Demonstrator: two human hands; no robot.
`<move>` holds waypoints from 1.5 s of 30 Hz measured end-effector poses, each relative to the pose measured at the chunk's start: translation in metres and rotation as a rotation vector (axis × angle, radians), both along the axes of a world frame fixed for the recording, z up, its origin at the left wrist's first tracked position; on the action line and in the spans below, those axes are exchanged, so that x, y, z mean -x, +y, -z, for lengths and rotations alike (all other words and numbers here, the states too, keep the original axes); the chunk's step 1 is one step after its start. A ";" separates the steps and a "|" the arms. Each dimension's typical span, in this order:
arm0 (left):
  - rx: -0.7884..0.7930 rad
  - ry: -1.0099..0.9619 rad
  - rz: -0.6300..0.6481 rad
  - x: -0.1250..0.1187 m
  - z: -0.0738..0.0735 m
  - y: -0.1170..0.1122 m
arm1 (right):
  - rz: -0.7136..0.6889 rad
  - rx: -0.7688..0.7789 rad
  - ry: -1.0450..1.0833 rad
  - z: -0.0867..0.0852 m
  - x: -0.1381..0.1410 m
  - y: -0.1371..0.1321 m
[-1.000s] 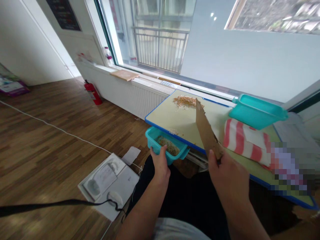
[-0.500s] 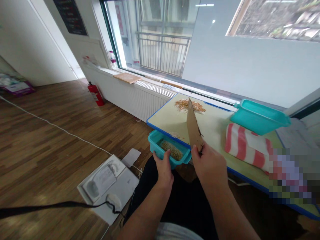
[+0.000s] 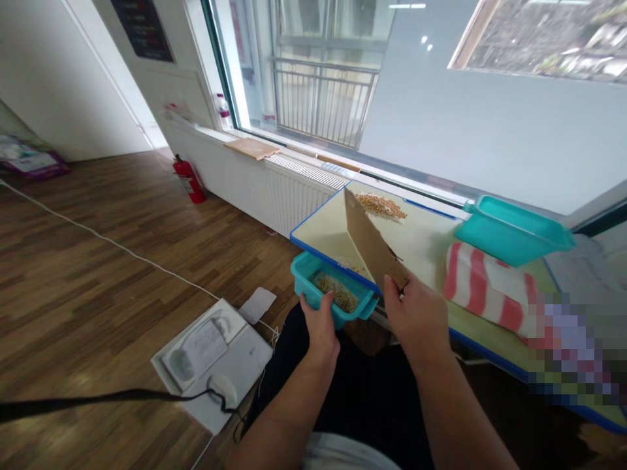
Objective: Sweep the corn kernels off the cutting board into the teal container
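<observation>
My left hand [image 3: 321, 326] grips the near side of a teal plastic tub [image 3: 307, 282], holding it just below the table's front edge. Greenish-tan grains [image 3: 337, 292] lie in the bottom of the tub. In my right hand [image 3: 416, 310] is a piece of brown cardboard [image 3: 369, 241], held on edge and slanting over the tabletop [image 3: 323, 232]. Whether its lower edge touches the table, I cannot tell. Behind the cardboard sits a pile of orange-tan grains [image 3: 382, 205]. A few pale bits [image 3: 350, 266] are scattered at the table edge above the tub.
To the right are a second teal tub [image 3: 519, 228] and a folded red-and-white striped cloth [image 3: 490, 281]. A white radiator [image 3: 259, 189] runs under the window. On the floor stand a red fire extinguisher [image 3: 189, 179] and a white box-like object [image 3: 215, 365] with cables.
The cardboard's far end has swung left, away from in front of the grain pile, and more of its flat face shows. My left hand and the tub stay nearly in place.
</observation>
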State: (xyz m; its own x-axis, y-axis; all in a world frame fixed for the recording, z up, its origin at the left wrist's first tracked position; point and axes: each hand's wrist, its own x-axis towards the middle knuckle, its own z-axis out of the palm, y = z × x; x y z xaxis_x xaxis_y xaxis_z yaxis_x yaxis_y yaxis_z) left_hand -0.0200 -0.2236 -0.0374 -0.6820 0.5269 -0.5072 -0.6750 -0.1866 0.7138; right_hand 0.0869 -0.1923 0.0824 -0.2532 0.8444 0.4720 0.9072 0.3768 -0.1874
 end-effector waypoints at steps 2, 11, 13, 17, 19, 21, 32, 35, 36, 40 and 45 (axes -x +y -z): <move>0.008 -0.011 -0.001 0.002 0.000 0.000 | -0.010 -0.014 0.013 0.004 -0.004 0.003; 0.023 0.020 -0.002 0.004 0.001 -0.001 | -0.102 -0.008 0.053 0.005 -0.011 -0.004; 0.039 0.009 0.004 0.004 0.000 -0.002 | -0.124 0.007 0.038 0.002 -0.013 -0.006; 0.075 0.006 0.013 0.005 -0.002 -0.002 | -0.155 0.053 0.020 0.000 -0.018 -0.007; 0.061 0.016 0.008 0.005 -0.003 -0.002 | -0.161 0.045 0.034 0.001 -0.022 -0.009; 0.047 0.023 0.005 0.005 -0.003 -0.001 | -0.160 0.023 0.056 0.002 -0.026 -0.012; 0.018 0.051 -0.011 0.005 -0.002 -0.001 | -0.097 0.024 0.134 -0.003 -0.028 -0.013; 0.042 0.045 -0.005 0.005 -0.002 -0.001 | -0.211 0.043 0.155 0.001 -0.025 0.005; 0.056 0.040 -0.002 0.005 -0.003 0.000 | -0.262 0.067 0.157 0.002 -0.023 0.011; 0.088 0.014 0.016 0.007 -0.005 0.000 | -0.401 0.163 0.140 0.004 -0.024 0.031; 0.077 0.006 0.016 0.008 -0.005 -0.001 | -0.419 0.203 0.128 0.001 -0.042 0.034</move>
State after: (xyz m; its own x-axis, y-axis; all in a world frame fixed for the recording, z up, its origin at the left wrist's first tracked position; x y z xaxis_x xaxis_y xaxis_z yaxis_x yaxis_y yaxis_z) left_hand -0.0279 -0.2243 -0.0323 -0.6771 0.4972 -0.5425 -0.6730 -0.1201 0.7298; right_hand 0.1287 -0.1582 0.0817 -0.5422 0.7601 0.3581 0.6498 0.6495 -0.3948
